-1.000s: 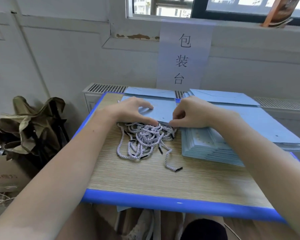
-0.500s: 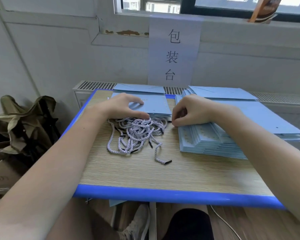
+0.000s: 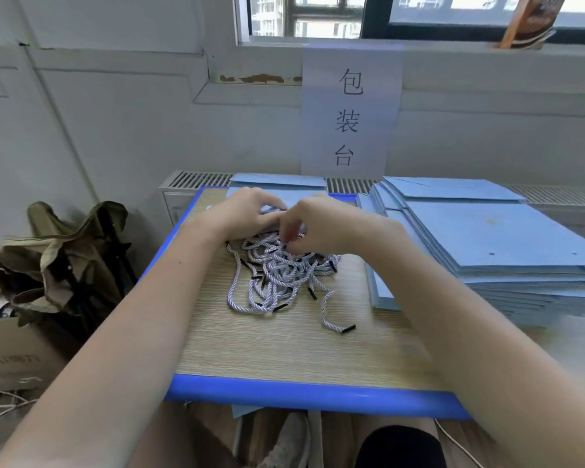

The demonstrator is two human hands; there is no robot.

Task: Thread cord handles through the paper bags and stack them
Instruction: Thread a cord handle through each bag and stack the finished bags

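Note:
A tangled pile of white twisted cords (image 3: 277, 275) with black tips lies on the middle of the wooden table (image 3: 284, 349). Behind it lies a flat light-blue paper bag (image 3: 298, 197) on a small stack. My left hand (image 3: 247, 211) is on this bag's near edge, and its thumb and bent fingers seem to pinch the edge. My right hand (image 3: 314, 224) is over the back of the pile, fingertips curled down and pinching a cord. The two hands almost touch. A tall stack of flat blue bags (image 3: 493, 241) fills the table's right side.
The table has a blue rim (image 3: 318, 396). A radiator (image 3: 196, 180) and a wall with a paper sign (image 3: 350, 109) stand behind it. Crumpled brown paper (image 3: 58, 258) and a cardboard box (image 3: 11, 352) sit on the left. My knees are under the table.
My right hand has left the tall stack and moved left onto the cord pile, closing its fingers on a cord. My left hand has curled its fingers on the bag's edge.

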